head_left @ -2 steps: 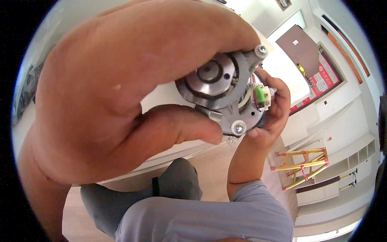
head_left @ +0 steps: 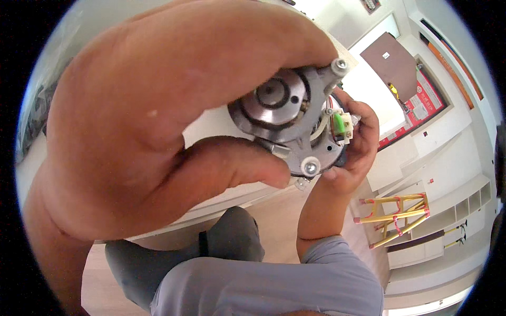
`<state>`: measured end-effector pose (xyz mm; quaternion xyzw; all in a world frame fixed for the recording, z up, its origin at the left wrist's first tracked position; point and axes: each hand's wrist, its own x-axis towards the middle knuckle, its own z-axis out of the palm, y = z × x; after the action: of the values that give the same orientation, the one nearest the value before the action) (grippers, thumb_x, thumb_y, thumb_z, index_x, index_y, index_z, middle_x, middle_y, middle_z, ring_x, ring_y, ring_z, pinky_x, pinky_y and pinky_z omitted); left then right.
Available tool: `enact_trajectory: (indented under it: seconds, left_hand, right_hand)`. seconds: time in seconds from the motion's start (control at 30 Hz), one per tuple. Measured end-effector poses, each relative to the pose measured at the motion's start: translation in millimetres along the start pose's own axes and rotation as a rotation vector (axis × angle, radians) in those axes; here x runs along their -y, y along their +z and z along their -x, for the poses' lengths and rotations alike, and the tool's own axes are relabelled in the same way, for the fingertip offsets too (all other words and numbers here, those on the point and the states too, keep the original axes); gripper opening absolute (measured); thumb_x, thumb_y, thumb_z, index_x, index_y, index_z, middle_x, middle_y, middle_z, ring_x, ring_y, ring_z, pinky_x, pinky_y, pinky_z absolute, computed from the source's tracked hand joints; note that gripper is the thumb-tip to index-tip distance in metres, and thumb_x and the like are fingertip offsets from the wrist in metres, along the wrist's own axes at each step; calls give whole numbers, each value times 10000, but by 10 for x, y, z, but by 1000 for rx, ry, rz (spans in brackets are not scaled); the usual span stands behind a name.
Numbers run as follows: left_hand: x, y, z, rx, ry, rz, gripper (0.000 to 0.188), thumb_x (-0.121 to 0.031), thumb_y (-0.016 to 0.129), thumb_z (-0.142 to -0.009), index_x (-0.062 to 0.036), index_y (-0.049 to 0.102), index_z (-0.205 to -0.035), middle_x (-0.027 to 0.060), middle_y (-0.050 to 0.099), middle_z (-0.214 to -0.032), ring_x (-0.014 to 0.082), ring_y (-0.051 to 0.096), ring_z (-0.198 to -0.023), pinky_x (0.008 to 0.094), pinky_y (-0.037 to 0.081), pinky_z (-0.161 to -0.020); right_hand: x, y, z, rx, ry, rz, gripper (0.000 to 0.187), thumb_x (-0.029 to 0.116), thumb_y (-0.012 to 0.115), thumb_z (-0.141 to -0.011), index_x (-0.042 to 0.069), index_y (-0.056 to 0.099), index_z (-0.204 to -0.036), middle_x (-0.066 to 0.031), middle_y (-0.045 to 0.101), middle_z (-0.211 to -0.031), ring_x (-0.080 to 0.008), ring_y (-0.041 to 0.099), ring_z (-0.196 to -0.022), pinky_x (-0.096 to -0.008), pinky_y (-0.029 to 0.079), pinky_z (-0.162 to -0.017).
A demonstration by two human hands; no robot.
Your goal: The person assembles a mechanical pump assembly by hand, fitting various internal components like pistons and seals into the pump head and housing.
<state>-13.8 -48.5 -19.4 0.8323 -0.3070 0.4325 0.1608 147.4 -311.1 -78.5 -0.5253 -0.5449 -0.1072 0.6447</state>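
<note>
A round metal motor [head_left: 287, 129] with a silver hub, a grey housing and bolted lugs is held up between both hands. My left hand [head_left: 137, 110] fills the upper left of the view, its fingers curled over the motor's top and the thumb along its lower side. From the right and behind, my right hand [head_left: 361, 139] grips the far edge. A white connector [head_left: 345, 128] with a green part and thin wires sits on the motor's right side, beside the right fingers. The left fingertips and the motor's back are hidden.
A yellow stepladder [head_left: 395, 216] stands on the floor at the right. Beyond it are white shelves [head_left: 464, 203]. On a pale surface past the motor lie a brown board [head_left: 387, 63] and a red printed panel [head_left: 429, 97]. My grey-clad legs [head_left: 226, 237] show below.
The motor has shifted very slightly to the left. Both hands keep the same hold.
</note>
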Motion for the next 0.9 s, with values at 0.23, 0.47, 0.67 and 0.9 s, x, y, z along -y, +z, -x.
enact_trajectory:
  seconds: [0.23,0.47,0.67,0.9]
  left_hand:
    - [23,-31,134,43,-90,40,845,-536,850,-831,33,617,-1410,228,689,-1376,384,669,-1275,456,527,-1076]
    - [-26,-103,86,127,-53,17,829,-545,863,-826,27,643,-1383,268,690,-1327,390,702,-1211,466,555,-1025]
    - [-40,-104,100,117,-66,44,876,-515,909,-787,28,616,-1409,245,690,-1341,380,685,-1242,466,532,-1059]
    - [-57,-43,141,74,-124,73,1003,-519,949,-715,23,567,-1468,217,680,-1383,348,665,-1281,463,501,-1108]
  right_hand:
    - [-90,-80,6,90,-79,-81,988,274,999,-708,-16,468,-1490,-398,554,-1486,-466,562,-1422,-531,443,-1203]
    - [-197,-204,-120,241,-214,-119,950,175,972,-693,-20,478,-1480,-363,571,-1488,-463,531,-1456,-539,395,-1237]
    - [-214,-225,-112,250,-237,-112,970,185,967,-684,-27,473,-1492,-361,573,-1493,-455,541,-1452,-518,388,-1246]
    - [-157,-175,-69,177,-167,-120,1000,289,960,-720,-67,453,-1505,-376,578,-1475,-424,582,-1409,-504,415,-1221]
